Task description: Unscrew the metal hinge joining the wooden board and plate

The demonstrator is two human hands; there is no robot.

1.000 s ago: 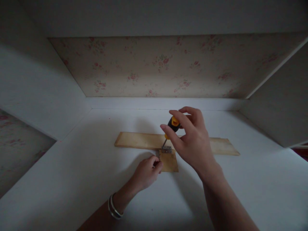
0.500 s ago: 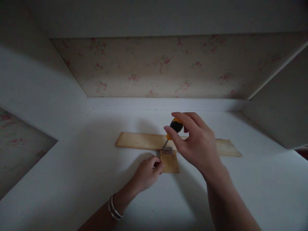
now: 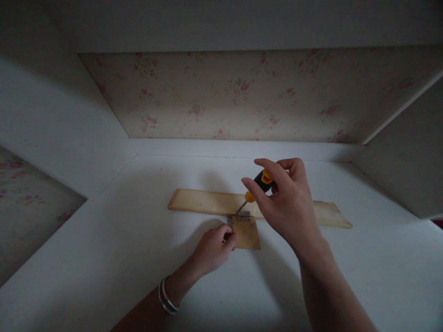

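My right hand (image 3: 290, 203) grips a screwdriver (image 3: 262, 182) with a black and yellow handle, thumb and fingers around it. Its shaft slants down to the left, and the tip meets the upper left part of a small metal hinge (image 3: 243, 216). That hinge lies across the joint between a long pale wooden board (image 3: 204, 201) and a short wooden piece (image 3: 247, 235). With fingers pinched, my left hand (image 3: 216, 246) holds the left edge of the short piece. A grey metal bit (image 3: 230, 221) shows just above those fingertips, partly hidden.
The boards lie on a white surface (image 3: 138, 240). Behind it rises a white ledge (image 3: 242, 147) below flowered wallpaper (image 3: 207, 92). White panels stand at the left (image 3: 62, 120) and right (image 3: 408, 152). A silver bangle (image 3: 168, 297) circles my left wrist.
The screwdriver's handle leans further to the right, and my right fingers have shifted on it. The tip stays at the hinge. My left hand keeps its place on the short piece.
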